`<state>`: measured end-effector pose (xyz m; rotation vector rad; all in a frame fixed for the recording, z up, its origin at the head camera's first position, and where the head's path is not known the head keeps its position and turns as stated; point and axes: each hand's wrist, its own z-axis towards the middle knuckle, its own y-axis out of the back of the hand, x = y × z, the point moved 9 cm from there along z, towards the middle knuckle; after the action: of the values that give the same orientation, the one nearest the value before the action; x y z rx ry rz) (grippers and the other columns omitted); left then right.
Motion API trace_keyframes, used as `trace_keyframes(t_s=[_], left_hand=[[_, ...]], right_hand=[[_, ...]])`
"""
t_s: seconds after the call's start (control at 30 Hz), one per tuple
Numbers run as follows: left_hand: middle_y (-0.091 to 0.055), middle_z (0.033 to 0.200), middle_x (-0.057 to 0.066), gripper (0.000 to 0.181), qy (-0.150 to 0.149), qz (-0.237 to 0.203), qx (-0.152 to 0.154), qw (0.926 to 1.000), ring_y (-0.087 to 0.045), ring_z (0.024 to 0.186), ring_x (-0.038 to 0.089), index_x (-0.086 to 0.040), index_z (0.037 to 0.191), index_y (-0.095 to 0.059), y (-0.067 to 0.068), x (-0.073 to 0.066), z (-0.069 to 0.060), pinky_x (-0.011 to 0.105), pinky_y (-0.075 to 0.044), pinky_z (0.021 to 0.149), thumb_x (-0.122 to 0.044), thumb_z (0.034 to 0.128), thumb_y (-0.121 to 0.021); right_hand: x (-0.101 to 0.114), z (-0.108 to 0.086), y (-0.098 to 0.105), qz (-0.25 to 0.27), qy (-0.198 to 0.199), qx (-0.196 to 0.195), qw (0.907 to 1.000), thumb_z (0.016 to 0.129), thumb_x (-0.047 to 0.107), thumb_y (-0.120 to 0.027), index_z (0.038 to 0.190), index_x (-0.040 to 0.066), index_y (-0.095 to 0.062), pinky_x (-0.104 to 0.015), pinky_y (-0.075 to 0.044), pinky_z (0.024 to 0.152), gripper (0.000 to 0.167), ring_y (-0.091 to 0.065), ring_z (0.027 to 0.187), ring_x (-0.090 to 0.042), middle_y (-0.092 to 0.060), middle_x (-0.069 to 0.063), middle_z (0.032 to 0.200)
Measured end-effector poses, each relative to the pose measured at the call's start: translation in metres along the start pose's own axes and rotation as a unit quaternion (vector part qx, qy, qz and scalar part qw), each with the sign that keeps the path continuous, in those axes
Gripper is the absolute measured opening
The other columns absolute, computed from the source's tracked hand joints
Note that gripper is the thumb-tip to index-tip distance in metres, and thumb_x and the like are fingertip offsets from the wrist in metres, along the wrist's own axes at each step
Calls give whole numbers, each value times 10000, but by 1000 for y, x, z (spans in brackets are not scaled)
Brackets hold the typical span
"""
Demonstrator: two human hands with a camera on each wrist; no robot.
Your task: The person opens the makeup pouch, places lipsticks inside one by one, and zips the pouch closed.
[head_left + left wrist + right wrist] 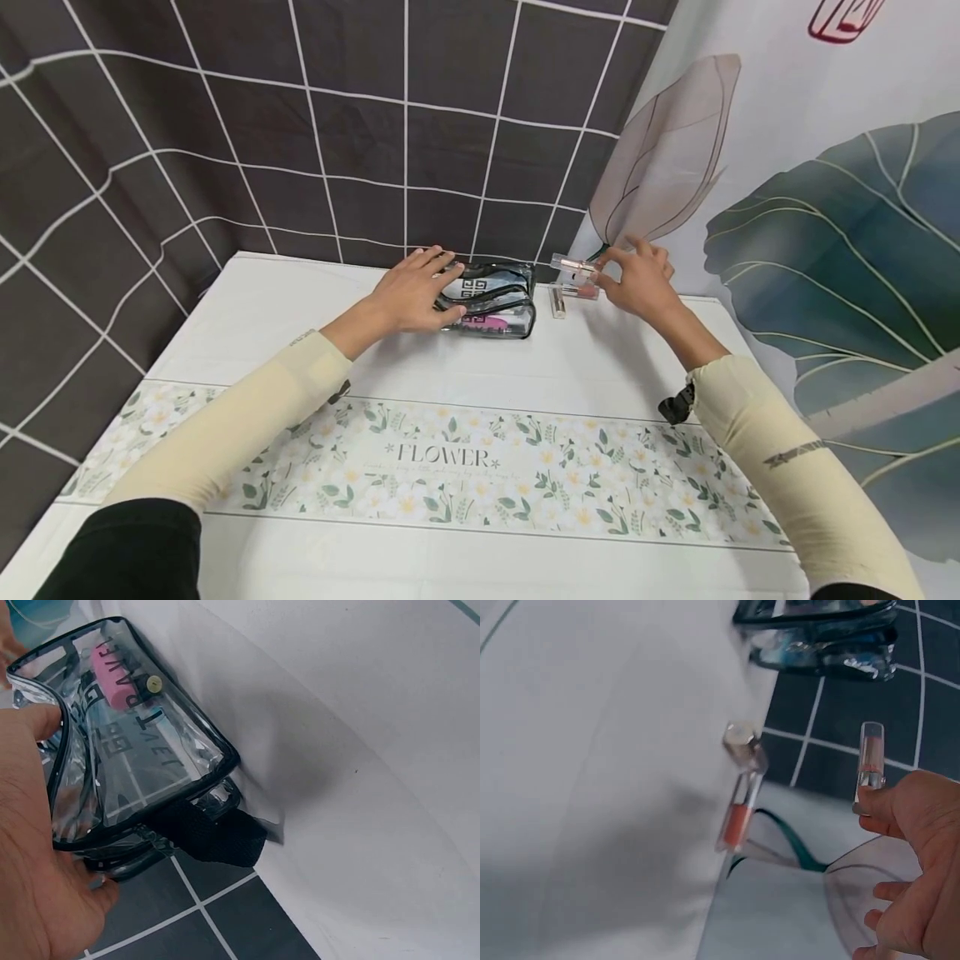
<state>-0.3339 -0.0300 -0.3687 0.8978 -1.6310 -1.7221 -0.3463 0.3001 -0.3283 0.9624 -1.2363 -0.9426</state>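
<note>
At the table's back edge stands a clear pouch with black trim (491,321). My left hand (415,292) holds its left end, thumb at the front and fingers at the back. A pink tube (112,679) shows through the pouch's clear wall. To the right, my right hand (640,277) pinches a clear-capped lip gloss tube (871,754) between thumb and forefinger, raised above the table. Beneath it lie a second lip gloss tube (736,825) with a coral-pink end and a small gold lipstick-like tube (557,302).
The white table (480,367) carries a floral band with the word FLOWER (442,456). A dark grid-patterned curtain (360,133) hangs behind and to the left. A white cloth with large painted leaves (840,225) hangs at the right.
</note>
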Motion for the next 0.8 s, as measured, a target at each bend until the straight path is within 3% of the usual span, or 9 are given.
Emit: trace_keyframes(t_s=[0.33,0.8], left_hand=[[-276,1881,160,866,-1,16,-5,10000,-179,1783,380,-122,1791,-342,-1,0,2,518,-115,1482,-630,1106,-491],[-281,1880,160,872,-13,-15,-33,10000,-186,1781,383,-120,1788,-349,-1,1,2,521,-116,1481,-634,1099,-496]], right_hand=[[38,-1,9,243,538,-173,9981,1121,330,-661,1338,98,-730,-861,-209,1234,326,-183,1641,-642,-238,-294,1846],[88,-13,12,103,1166,-272,9927,1117,310,-679,1340,110,-755,-888,-180,1271,309,-190,1660,-635,-257,-307,1835]])
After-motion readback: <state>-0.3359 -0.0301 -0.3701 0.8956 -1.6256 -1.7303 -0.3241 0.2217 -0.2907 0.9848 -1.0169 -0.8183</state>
